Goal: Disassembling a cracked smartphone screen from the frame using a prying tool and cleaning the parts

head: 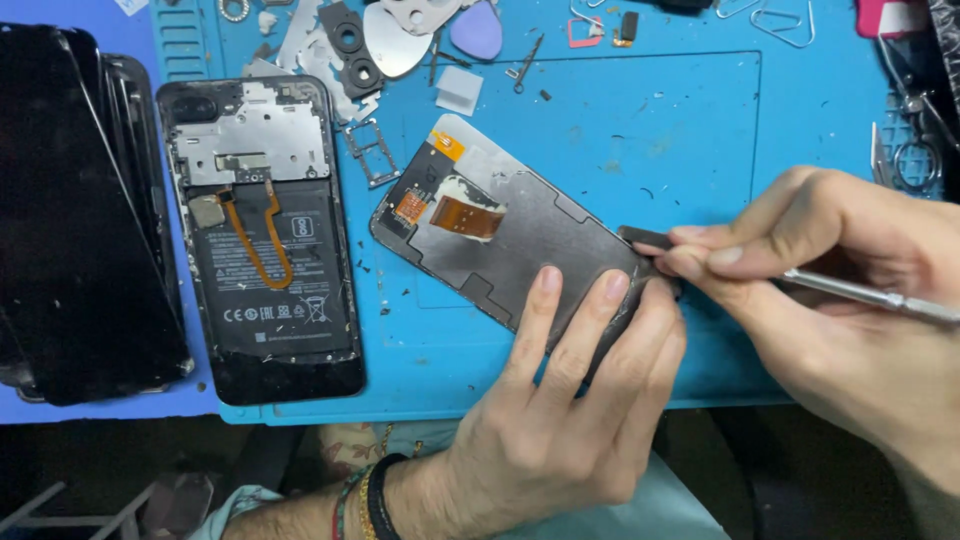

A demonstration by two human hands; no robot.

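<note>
— What lies left of the hands?
— An opened phone [262, 240] on the blue surface [650, 130].
— The left hand [560, 420]?
— Fingers flat, pressing the screen panel [510, 235] down.
— The right hand [850, 290]?
— Pinching a metal tool [860, 293] at the panel's right end.

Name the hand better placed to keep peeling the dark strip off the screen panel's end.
Right. The right hand already pinches the dark strip and holds the metal tool; the left hand lies flat on the screen panel, steadying it.
</note>
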